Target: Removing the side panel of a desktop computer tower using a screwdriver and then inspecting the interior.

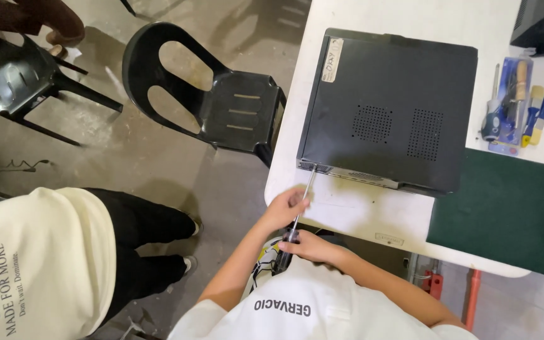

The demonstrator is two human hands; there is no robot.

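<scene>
A black desktop computer case (pixel 388 107) lies flat on a white table (pixel 354 211). A long screwdriver (pixel 303 198) points at the case's near left corner, its tip against the rear edge. My right hand (pixel 313 247) is closed on the black handle close to my chest. My left hand (pixel 286 206) pinches the metal shaft farther up, just off the table's edge.
A dark green mat (pixel 505 208) lies at the right of the case. Screwdrivers and brushes (pixel 514 104) lie at the table's far right. Two black plastic chairs (pixel 221 94) (pixel 17 79) stand on the concrete floor. Another person in a cream shirt (pixel 33 264) stands at the left.
</scene>
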